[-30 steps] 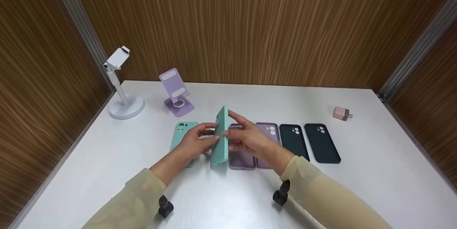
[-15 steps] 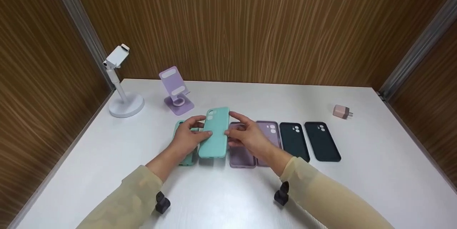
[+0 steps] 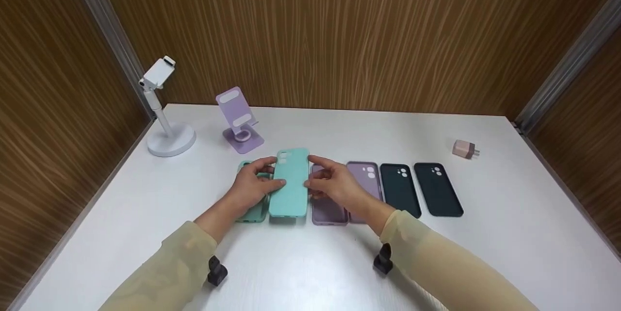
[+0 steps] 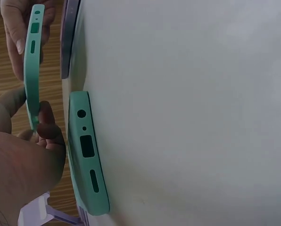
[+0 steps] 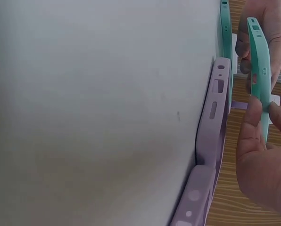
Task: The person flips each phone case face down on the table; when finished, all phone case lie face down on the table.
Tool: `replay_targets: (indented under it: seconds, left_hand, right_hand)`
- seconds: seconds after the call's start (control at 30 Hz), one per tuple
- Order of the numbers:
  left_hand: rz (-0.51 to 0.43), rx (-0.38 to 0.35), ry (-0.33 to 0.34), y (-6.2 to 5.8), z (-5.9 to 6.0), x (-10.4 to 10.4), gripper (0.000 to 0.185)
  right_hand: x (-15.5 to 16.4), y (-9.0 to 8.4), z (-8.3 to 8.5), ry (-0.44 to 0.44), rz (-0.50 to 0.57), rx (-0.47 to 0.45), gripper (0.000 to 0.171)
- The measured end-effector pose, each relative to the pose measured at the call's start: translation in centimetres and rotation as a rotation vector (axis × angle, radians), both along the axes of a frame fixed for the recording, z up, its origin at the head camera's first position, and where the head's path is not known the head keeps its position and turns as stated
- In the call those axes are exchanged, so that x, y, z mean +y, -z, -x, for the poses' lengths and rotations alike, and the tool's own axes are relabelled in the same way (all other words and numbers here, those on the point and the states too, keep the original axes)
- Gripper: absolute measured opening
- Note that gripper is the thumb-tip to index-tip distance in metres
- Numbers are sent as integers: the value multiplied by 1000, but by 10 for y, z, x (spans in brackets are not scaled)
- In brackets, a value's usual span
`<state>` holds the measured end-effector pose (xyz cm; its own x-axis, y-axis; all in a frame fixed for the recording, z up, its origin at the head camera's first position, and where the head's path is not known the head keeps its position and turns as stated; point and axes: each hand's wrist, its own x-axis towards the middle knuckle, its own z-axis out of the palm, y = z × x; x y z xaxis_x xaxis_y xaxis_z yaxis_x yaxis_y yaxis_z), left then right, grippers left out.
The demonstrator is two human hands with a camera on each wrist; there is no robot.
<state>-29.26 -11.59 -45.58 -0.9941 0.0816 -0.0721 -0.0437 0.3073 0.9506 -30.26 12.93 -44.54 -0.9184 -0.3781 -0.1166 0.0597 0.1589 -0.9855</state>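
Lowering the mint phone case (image 3: 290, 183) flat, you're pinching its edges with left hand (image 3: 252, 186) and right hand (image 3: 335, 186); next, letting go gently beside the other mint case (image 4: 87, 153)

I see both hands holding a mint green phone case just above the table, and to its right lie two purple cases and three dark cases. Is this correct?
Not quite: only two dark cases lie there, as the head view shows. The rest holds: the left hand and right hand hold the mint green phone case just above the table, with two purple cases to its right.
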Motion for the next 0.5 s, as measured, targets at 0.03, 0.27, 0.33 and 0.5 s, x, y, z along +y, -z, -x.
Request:
replay_targets:
  seconds: [0.03,0.27,0.33,0.5]
  left_hand:
    - [3,0,4,0,0,0,67]
    - [16,1,37,0,-1,-3,68]
    - [22,6,42,0,-1,-4,68]
    - [35,23,48,1,-2,-6,68]
  right_hand:
    - [0,0,0,0,-10,8,73]
    - [0,0,2,-4,-66,43,72]
    - [0,0,2,-12,-89,63,72]
    - [1,0,3,-30,-133,108,72]
